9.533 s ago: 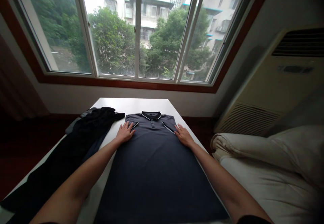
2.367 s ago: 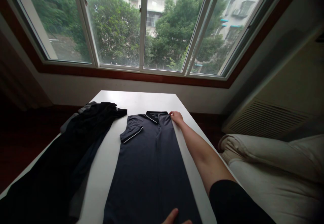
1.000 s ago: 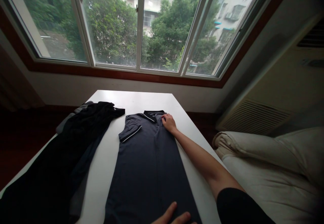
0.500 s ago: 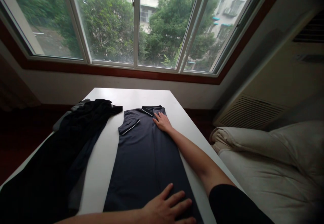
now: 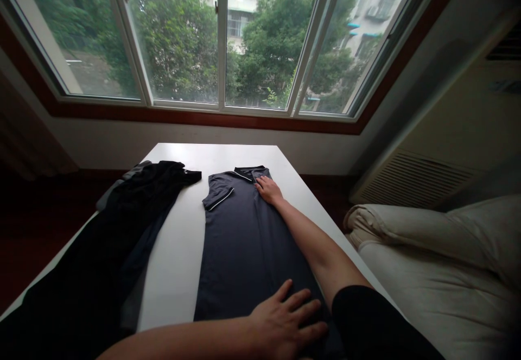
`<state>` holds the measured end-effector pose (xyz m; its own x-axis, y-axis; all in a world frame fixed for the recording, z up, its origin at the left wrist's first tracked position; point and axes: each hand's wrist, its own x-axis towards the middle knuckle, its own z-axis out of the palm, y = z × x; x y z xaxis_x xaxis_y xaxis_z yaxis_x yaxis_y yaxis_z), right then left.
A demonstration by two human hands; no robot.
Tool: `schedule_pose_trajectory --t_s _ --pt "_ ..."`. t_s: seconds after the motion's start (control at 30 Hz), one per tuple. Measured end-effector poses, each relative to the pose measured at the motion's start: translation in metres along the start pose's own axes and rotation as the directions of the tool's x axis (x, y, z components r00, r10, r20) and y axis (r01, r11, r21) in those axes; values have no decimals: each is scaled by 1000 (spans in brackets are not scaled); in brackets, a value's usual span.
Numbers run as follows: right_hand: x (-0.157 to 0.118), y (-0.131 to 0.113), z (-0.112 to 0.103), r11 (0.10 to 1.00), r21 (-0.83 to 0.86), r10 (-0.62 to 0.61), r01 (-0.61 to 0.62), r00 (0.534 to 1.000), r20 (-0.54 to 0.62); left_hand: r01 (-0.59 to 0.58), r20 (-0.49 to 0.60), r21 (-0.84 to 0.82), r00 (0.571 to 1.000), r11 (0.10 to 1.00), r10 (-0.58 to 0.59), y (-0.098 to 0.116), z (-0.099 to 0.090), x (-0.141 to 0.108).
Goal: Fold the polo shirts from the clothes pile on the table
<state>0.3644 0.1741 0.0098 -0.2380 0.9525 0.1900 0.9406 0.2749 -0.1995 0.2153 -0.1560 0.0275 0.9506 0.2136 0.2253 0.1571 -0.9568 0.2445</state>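
Observation:
A dark grey-blue polo shirt [image 5: 236,251] with white-edged trim lies lengthwise on the white table [image 5: 171,262], its collar toward the window and one short sleeve showing on the left. My right hand [image 5: 268,189] rests on the shirt just below the collar at its right side, fingers together but stretched out. Nearer the camera, my left hand [image 5: 287,316] lies on the lower part of the shirt with its fingers spread. Neither hand holds anything. The shirt's near end is partly hidden by my left forearm.
Dark garments [image 5: 93,240] are heaped along the table's left side. A cream padded sofa [image 5: 439,278] stands at the right, below a vented unit [image 5: 415,178]. A window [image 5: 222,39] spans the wall beyond the table.
The shirt's lower part has shifted right, with my left hand moved right and slightly away from me. My right hand stays near the collar. The view has shifted slightly.

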Motion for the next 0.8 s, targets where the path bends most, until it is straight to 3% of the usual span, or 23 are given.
schedule_pose_trajectory --t_s 0.13,0.2,0.27,0.33,0.43,0.5,0.6,0.63,0.7,0.8 --pt "-23 -11 -13 997 66 -23 32 991 -132 65 -82 -113 994 992 -75 -10 -21 -15" --pt "-40 -17 -17 993 108 -37 54 987 -156 164 -150 -160 971 973 -188 -33 -34 -27" --pt "-62 -29 -20 983 157 -71 98 983 -169 302 -219 -214 912 929 -346 -68 -46 -42" --pt "-91 -49 -24 959 221 -138 175 975 -175 469 -315 -272 782 840 -538 -114 -57 -59" --pt "-145 -96 -31 880 304 -337 365 931 -143 698 -442 -286 512 657 -736 -190 -72 -85" --pt "-183 -133 -37 815 305 -495 492 866 -74 810 -465 -275 360 518 -809 -236 -81 -99" --pt "-231 -187 -47 708 272 -685 652 727 41 915 -445 -280 145 291 -884 -290 -90 -112" --pt "-243 -202 -49 672 270 -727 690 683 65 929 -413 -293 89 225 -906 -303 -92 -113" --pt "-261 -226 -51 630 280 -771 725 627 111 938 -361 -314 24 145 -932 -325 -97 -111" --pt "-272 -250 -49 632 294 -774 716 594 219 934 -312 -341 -7 105 -950 -353 -105 -99"
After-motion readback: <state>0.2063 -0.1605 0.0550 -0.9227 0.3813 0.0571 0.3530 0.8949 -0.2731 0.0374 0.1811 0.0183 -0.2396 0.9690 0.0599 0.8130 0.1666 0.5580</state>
